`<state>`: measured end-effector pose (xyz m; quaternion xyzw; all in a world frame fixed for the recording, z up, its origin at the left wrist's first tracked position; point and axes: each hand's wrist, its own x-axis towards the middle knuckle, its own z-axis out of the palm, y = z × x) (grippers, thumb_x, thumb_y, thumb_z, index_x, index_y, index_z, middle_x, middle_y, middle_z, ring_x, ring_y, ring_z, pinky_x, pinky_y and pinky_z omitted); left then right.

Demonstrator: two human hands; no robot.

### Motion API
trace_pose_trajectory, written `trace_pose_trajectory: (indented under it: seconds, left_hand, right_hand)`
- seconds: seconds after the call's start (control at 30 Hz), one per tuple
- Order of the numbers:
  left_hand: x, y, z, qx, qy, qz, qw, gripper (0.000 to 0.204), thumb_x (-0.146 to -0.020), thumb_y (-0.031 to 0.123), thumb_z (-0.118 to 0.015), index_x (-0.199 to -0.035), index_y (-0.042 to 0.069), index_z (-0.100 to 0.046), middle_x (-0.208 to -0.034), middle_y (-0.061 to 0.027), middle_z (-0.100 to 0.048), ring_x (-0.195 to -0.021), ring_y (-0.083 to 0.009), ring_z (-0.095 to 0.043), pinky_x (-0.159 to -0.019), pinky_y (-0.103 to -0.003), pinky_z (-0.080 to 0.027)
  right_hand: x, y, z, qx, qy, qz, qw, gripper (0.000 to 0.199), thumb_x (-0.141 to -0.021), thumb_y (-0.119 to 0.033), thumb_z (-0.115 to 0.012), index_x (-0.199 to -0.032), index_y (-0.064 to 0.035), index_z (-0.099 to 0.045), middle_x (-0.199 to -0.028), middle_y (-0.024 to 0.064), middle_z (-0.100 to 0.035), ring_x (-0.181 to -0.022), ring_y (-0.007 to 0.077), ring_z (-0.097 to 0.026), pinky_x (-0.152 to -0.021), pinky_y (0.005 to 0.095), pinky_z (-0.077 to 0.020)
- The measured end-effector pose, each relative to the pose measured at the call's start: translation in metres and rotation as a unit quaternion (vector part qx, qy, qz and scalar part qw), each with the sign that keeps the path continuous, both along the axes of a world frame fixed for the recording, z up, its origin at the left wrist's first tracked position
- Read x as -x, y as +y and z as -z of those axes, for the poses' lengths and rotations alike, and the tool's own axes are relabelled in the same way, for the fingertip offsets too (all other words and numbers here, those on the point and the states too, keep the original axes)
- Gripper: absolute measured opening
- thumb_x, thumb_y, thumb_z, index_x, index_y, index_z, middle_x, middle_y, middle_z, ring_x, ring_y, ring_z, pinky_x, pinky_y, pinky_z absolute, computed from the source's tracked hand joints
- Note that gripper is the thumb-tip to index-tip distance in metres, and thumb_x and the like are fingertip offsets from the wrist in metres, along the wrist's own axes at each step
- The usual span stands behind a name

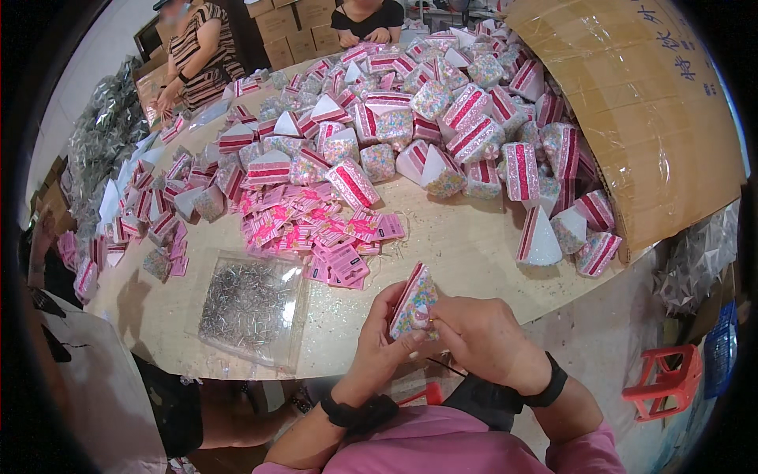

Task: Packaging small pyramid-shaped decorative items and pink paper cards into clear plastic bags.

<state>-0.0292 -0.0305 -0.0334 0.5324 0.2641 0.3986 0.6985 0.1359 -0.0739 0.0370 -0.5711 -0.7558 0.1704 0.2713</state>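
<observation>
My left hand (pixel 377 340) is wrapped round a toy cake slice (pixel 417 306), tilted, with a sprinkle-like coating in pastel colours and a pink-and-white layered side. My right hand (pixel 483 336) is closed, its thumb and fingertips pressed against the slice's sprinkled side. Whatever those fingertips pinch is too small and hidden to make out. Beyond my hands lies a heap of pink printed tags (pixel 343 265). To the left, a clear shallow tray (pixel 295 316) holds many small metal pins (pixel 245 304).
Similar cake slices (pixel 379 158) pile across the far side of the round table (pixel 442 237). A large cardboard sheet (pixel 632 118) borders the pile at right. A red stool (pixel 665 381) stands on the floor. Two people (pixel 201 55) (pixel 369 24) are across the table; another is at lower left.
</observation>
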Motion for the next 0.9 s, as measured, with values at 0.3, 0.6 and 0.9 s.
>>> trace_pose_trajectory:
  seconds: [0.3,0.6,0.9]
  left_hand:
    - [0.001,0.002,0.002,-0.001,0.018,0.007,1.000,0.066,-0.085,0.015,-0.066,-0.138,-0.001,-0.031,-0.131,-0.0130,-0.043,-0.121,-0.0201,-0.043,-0.103,-0.032,-0.034]
    - [0.012,0.034,0.010,-0.242,0.238,-0.081,0.937,0.052,-0.083,0.023,-0.064,-0.124,-0.003,-0.048,-0.116,-0.0194,-0.051,-0.108,-0.0337,-0.049,-0.093,-0.039,-0.040]
    - [0.003,-0.007,-0.030,-0.470,0.257,-0.146,0.832,0.047,-0.072,0.009,-0.071,-0.115,0.002,-0.055,-0.113,-0.0179,-0.055,-0.098,-0.0348,-0.055,-0.085,-0.042,-0.045]
  right_hand:
    - [-0.001,0.001,0.001,0.003,-0.005,0.001,1.000,0.007,-0.084,-0.009,-0.054,-0.083,-0.0028,-0.056,-0.073,0.0166,-0.057,-0.070,0.0369,-0.058,-0.059,0.0432,-0.0456]
    - [-0.006,0.005,0.007,0.021,0.172,0.046,0.984,0.010,-0.084,-0.008,-0.056,-0.088,0.0004,-0.060,-0.070,0.0122,-0.058,-0.060,0.0193,-0.057,-0.056,0.0290,-0.0451]
    - [-0.008,-0.011,0.015,0.243,0.404,0.053,0.881,0.012,-0.089,-0.010,-0.055,-0.083,-0.0006,-0.059,-0.065,-0.0026,-0.051,-0.060,0.0038,-0.048,-0.053,0.0214,-0.0382]
